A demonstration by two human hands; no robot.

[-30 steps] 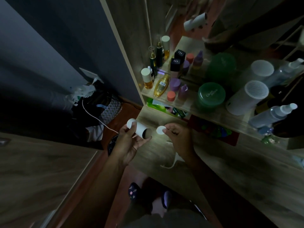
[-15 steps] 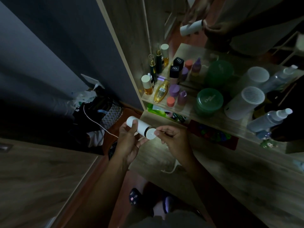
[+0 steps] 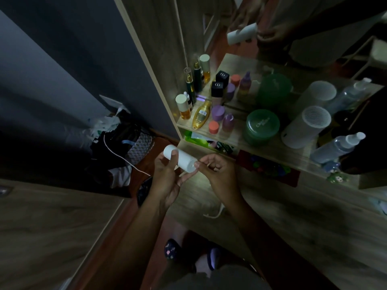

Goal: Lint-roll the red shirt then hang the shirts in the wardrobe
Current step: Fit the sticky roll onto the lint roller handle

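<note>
The left hand (image 3: 167, 178) holds a white tube (image 3: 181, 158), wrapped around its middle with the thumb on top. The right hand (image 3: 217, 172) pinches the near end of the tube, where a round white cap (image 3: 191, 167) now sits flat on it. A moment ago the cap was off. The right hand held it apart from the tube, and the end of the tube looked dark and open. Then the cap came up to the hole. Now it is pushed on, and the tube looks whole and closed.

I think the tube is the lint roller in its case, but the room is dim and I cannot be sure. If it is, closing it may mean the rolling part is over, or that it is being put away. I cannot tell which.

The red shirt is not in view. No shirts and no hangers show here. So I cannot tell if the shirt has been rolled.

In front of the hands is a wooden shelf (image 3: 261, 151) with a mirror (image 3: 314, 28) behind it. Small bottles (image 3: 202, 115), a green jar (image 3: 262, 125) and a white can (image 3: 306, 126) stand on the shelf. The hands and tube show again in the mirror.

Next, I guess the tube must go down somewhere, so both hands are free for the shirts.
</note>
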